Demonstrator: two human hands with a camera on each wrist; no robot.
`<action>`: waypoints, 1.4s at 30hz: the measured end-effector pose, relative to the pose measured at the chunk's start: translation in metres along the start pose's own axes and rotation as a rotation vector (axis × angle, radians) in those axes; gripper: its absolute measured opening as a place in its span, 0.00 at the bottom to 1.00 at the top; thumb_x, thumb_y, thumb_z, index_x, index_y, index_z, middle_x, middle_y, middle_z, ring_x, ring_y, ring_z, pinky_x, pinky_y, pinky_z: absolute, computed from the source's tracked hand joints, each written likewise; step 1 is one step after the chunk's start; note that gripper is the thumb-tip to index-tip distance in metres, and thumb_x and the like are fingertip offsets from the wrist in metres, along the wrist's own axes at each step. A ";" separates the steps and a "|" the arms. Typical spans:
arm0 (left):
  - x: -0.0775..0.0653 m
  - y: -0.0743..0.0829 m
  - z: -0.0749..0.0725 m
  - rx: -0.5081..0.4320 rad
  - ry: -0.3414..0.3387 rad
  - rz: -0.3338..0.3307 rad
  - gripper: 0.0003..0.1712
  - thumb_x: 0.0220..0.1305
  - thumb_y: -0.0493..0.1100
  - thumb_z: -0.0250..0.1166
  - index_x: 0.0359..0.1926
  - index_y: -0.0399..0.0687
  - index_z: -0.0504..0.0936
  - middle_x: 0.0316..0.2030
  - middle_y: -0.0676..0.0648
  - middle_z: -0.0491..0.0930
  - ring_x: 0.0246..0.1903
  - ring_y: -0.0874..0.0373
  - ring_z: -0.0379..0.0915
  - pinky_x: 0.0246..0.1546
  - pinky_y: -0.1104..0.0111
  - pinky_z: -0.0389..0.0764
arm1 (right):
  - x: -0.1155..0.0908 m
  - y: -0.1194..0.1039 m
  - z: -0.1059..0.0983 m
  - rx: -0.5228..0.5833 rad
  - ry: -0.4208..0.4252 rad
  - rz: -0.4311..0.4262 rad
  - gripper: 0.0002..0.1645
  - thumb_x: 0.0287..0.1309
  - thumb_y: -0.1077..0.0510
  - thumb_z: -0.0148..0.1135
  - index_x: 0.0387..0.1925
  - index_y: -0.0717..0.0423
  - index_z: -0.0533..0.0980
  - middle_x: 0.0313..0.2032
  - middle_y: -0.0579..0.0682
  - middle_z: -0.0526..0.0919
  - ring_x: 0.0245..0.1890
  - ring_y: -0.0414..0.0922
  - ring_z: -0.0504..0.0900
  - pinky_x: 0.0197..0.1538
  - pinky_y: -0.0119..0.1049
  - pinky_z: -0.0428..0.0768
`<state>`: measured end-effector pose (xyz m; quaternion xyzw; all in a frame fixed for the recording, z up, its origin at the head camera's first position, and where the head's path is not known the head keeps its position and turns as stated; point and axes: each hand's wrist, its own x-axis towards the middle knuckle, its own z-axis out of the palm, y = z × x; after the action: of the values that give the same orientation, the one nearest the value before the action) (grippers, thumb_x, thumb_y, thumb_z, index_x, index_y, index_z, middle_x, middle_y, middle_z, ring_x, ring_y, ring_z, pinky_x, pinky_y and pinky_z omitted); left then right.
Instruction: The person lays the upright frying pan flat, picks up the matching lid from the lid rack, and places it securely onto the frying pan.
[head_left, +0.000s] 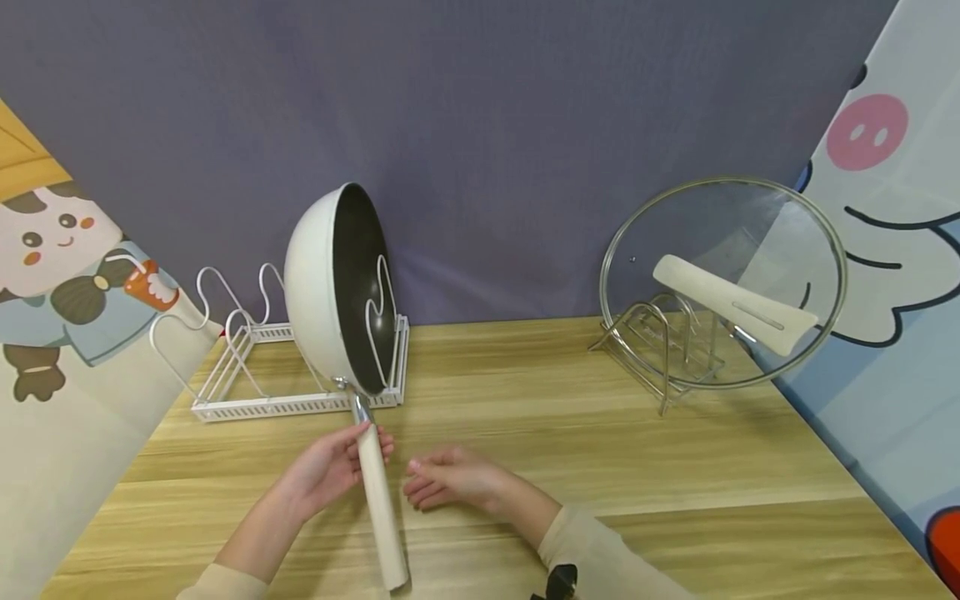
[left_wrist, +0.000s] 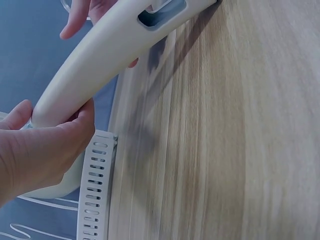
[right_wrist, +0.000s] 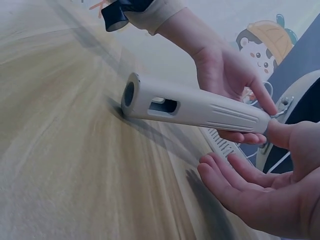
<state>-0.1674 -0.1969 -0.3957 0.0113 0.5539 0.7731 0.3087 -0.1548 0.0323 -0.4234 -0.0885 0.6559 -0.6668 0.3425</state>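
A wok (head_left: 311, 283), white outside and dark inside, stands on its side in a white wire rack (head_left: 277, 407) at the left of the table. Its long cream handle (head_left: 382, 517) points toward me. My left hand (head_left: 326, 475) holds the handle near its metal neck, thumb and fingers around it, as the left wrist view also shows. To the right of the handle is my right hand (head_left: 457, 479), its fingers loosely bent and nothing in them. In the right wrist view that right hand (right_wrist: 280, 195) is palm up close beside the handle (right_wrist: 195, 107).
At the right a large glass lid (head_left: 723, 187) with a cream grip (head_left: 735, 304) leans in a small metal wire stand (head_left: 666, 358). A grey-blue cloth (head_left: 487, 150) hangs behind the wooden table (head_left: 525, 400), and cartoon-printed panels flank it.
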 end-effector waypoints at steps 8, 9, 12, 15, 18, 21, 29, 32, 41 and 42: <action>0.003 -0.002 0.002 -0.020 -0.016 -0.002 0.13 0.74 0.47 0.47 0.49 0.46 0.73 0.45 0.52 0.80 0.48 0.62 0.77 0.57 0.72 0.77 | 0.003 0.004 0.006 0.044 -0.038 0.012 0.25 0.69 0.54 0.51 0.53 0.74 0.72 0.47 0.71 0.81 0.45 0.56 0.85 0.51 0.43 0.84; 0.003 -0.002 0.002 -0.023 -0.019 -0.002 0.13 0.74 0.47 0.47 0.48 0.47 0.74 0.44 0.52 0.80 0.48 0.62 0.77 0.57 0.72 0.77 | 0.004 0.005 0.007 0.045 -0.039 0.009 0.25 0.69 0.54 0.51 0.53 0.74 0.72 0.47 0.72 0.81 0.45 0.56 0.85 0.51 0.43 0.84; 0.004 -0.002 0.003 -0.024 -0.031 0.002 0.12 0.75 0.47 0.46 0.47 0.48 0.74 0.44 0.53 0.79 0.47 0.63 0.77 0.56 0.72 0.77 | 0.005 0.006 0.009 0.051 -0.044 0.008 0.25 0.69 0.54 0.50 0.54 0.74 0.71 0.47 0.72 0.81 0.47 0.59 0.84 0.52 0.45 0.84; 0.005 -0.002 0.004 -0.021 -0.034 0.004 0.13 0.75 0.47 0.46 0.47 0.49 0.74 0.43 0.54 0.79 0.46 0.63 0.77 0.56 0.73 0.77 | 0.006 0.006 0.012 0.055 -0.044 0.010 0.25 0.69 0.54 0.50 0.53 0.74 0.72 0.46 0.72 0.81 0.46 0.59 0.84 0.52 0.45 0.84; 0.006 -0.002 0.004 -0.023 -0.028 0.001 0.13 0.75 0.47 0.46 0.47 0.49 0.75 0.43 0.54 0.80 0.46 0.64 0.77 0.55 0.73 0.77 | 0.007 0.007 0.015 0.060 -0.043 0.018 0.23 0.69 0.54 0.51 0.52 0.73 0.72 0.46 0.72 0.81 0.42 0.54 0.85 0.52 0.46 0.84; 0.006 -0.002 0.004 -0.027 -0.026 -0.002 0.13 0.75 0.47 0.45 0.44 0.51 0.76 0.41 0.55 0.80 0.45 0.64 0.77 0.54 0.73 0.77 | 0.008 0.008 0.018 0.070 -0.050 0.022 0.22 0.69 0.55 0.51 0.50 0.73 0.73 0.43 0.69 0.82 0.37 0.47 0.85 0.52 0.46 0.84; 0.008 -0.003 0.005 -0.013 -0.044 -0.020 0.12 0.75 0.46 0.45 0.43 0.52 0.75 0.41 0.55 0.79 0.44 0.63 0.76 0.54 0.72 0.77 | 0.009 0.011 0.028 0.081 -0.088 0.030 0.23 0.69 0.54 0.50 0.51 0.72 0.73 0.34 0.53 0.82 0.31 0.39 0.80 0.50 0.41 0.84; 0.009 -0.003 0.006 -0.011 -0.046 -0.025 0.11 0.74 0.46 0.46 0.44 0.51 0.74 0.41 0.55 0.78 0.44 0.63 0.76 0.54 0.72 0.78 | 0.008 0.011 0.030 0.075 -0.085 0.029 0.23 0.69 0.54 0.50 0.53 0.72 0.73 0.38 0.58 0.83 0.32 0.39 0.80 0.50 0.42 0.84; 0.009 -0.002 0.007 -0.008 -0.026 -0.028 0.12 0.74 0.47 0.46 0.48 0.46 0.72 0.41 0.54 0.78 0.45 0.62 0.75 0.55 0.72 0.77 | 0.010 0.013 0.034 0.061 -0.160 0.027 0.23 0.69 0.54 0.52 0.51 0.72 0.73 0.49 0.71 0.80 0.43 0.47 0.85 0.52 0.45 0.84; 0.009 -0.002 0.007 -0.007 -0.026 -0.027 0.13 0.74 0.47 0.47 0.49 0.46 0.72 0.41 0.54 0.78 0.45 0.62 0.75 0.55 0.72 0.77 | 0.010 0.013 0.035 0.067 -0.176 0.027 0.23 0.69 0.54 0.52 0.51 0.73 0.73 0.50 0.72 0.80 0.43 0.47 0.85 0.52 0.44 0.84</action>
<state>-0.1717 -0.1864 -0.3980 0.0125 0.5472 0.7707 0.3262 -0.1379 -0.0005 -0.4349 -0.1268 0.6018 -0.6732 0.4105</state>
